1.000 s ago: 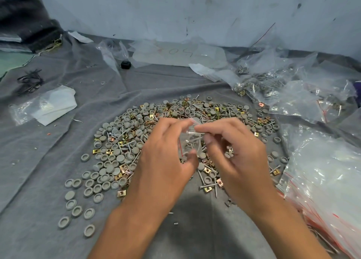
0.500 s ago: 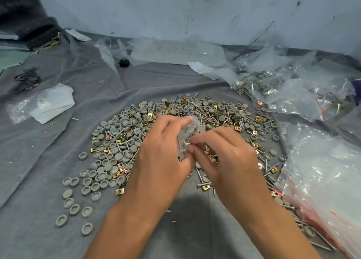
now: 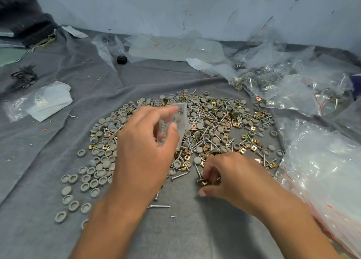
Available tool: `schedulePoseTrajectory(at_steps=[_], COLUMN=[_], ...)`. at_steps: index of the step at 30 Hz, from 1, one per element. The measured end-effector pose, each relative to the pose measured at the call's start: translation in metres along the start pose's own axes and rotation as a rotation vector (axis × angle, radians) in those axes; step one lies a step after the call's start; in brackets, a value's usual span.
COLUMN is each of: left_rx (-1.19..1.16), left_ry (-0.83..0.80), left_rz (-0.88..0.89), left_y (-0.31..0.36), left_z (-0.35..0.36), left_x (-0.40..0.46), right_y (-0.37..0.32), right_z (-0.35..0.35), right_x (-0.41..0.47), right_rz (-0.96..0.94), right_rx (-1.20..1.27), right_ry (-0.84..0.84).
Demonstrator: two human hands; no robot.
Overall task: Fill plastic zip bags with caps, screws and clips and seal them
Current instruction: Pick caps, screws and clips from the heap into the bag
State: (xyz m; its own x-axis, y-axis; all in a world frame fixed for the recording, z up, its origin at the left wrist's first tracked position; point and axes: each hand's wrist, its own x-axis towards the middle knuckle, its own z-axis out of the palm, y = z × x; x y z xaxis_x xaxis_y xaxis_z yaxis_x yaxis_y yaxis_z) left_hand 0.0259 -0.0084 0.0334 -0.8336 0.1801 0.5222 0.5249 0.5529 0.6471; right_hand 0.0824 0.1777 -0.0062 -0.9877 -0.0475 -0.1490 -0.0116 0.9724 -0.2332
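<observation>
A spread heap of grey round caps [image 3: 101,162], silver screws [image 3: 210,139] and brass clips [image 3: 252,147] lies on the grey cloth [image 3: 195,229]. My left hand [image 3: 144,147] holds a small clear zip bag [image 3: 178,121] up over the heap, pinched between thumb and fingers. My right hand [image 3: 232,178] is down at the near edge of the heap, its curled fingertips pinching at brass clips and a screw [image 3: 205,181] there.
A stack of empty red-striped zip bags [image 3: 322,178] lies at the right. Filled and loose plastic bags [image 3: 277,82] crowd the back right. A folded white bag [image 3: 45,100] and black ties [image 3: 23,76] sit at the left. A wall [image 3: 175,8] stands behind.
My right hand left the bag's mouth and dropped to the near edge of the heap. My left hand keeps the bag raised.
</observation>
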Motion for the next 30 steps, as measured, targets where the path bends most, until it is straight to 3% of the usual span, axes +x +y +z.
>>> schedulePoseTrajectory(at_steps=[5,8,11,19,22,27,30], left_rx=[0.026,0.030,0.035,0.035,0.054,0.045,0.056], left_ry=[-0.057,-0.067,-0.101,-0.211,-0.260,-0.301,-0.308], left_rz=[-0.018,-0.025,-0.026,0.030,0.069,0.105,0.095], left_y=[-0.003,-0.004,-0.004,-0.001,-0.001,0.001,0.000], left_z=[0.000,0.001,0.003,0.007,0.011,0.015,0.015], left_x=[-0.001,-0.001,-0.001,-0.006,-0.009,-0.010,-0.010], right_y=[-0.008,-0.001,0.006,0.004,0.001,-0.005,-0.008], right_z=[0.007,0.009,0.000,-0.025,-0.024,-0.017,-0.014], right_x=[-0.001,-0.004,-0.006,-0.006,-0.006,-0.003,0.000], right_rz=[0.020,-0.006,-0.066,-0.327,-0.339,-0.286,-0.285], right_rx=[-0.064,0.042,0.344,1.195,1.108,0.698,0.493], right_ry=[0.099,0.082,0.055,0.297,0.443,0.747,0.840])
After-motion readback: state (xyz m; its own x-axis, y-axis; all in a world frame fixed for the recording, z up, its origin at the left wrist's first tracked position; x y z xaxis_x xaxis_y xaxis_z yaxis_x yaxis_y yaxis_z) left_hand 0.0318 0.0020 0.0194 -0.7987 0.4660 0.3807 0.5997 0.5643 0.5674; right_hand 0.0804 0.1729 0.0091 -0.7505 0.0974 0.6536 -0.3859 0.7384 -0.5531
